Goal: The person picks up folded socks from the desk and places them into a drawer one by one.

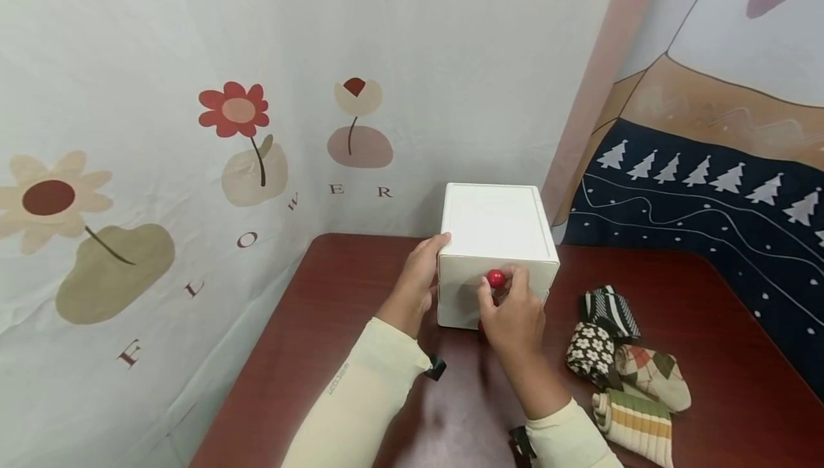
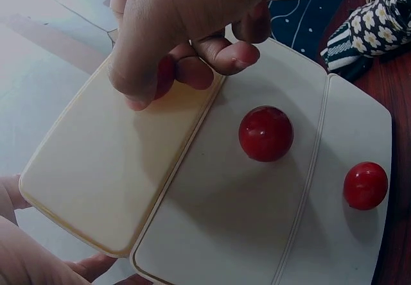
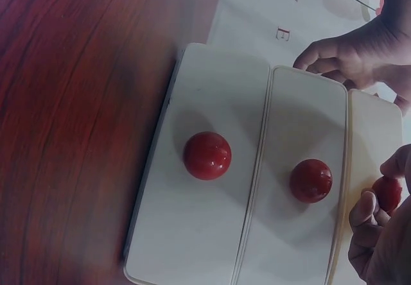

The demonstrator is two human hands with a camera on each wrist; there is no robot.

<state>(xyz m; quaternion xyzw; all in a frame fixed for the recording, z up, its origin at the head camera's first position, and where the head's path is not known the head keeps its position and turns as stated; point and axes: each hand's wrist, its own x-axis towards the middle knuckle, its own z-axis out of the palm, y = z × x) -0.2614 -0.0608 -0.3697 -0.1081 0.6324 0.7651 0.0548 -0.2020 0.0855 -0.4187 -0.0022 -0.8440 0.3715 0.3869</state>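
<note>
A small white drawer cabinet (image 1: 498,221) stands near the back of the table, with three drawer fronts, each bearing a round red knob. My right hand (image 1: 515,314) pinches the top red knob (image 1: 495,278) between thumb and fingers. The middle knob (image 2: 266,133) and the bottom knob (image 2: 365,186) show plainly in the left wrist view. Against the cabinet's left side rests my left hand (image 1: 415,285), its fingers laid along the wall near the top front corner. In the right wrist view, the top drawer front (image 3: 374,137) sits close to flush with the others.
To the right of the cabinet lie several rolled or folded socks: a black-and-white striped one (image 1: 611,312), a flowered one (image 1: 590,353), an argyle one (image 1: 653,376) and a striped ribbed one (image 1: 634,425). The reddish-brown table (image 1: 290,382) meets a printed curtain (image 1: 148,39) behind.
</note>
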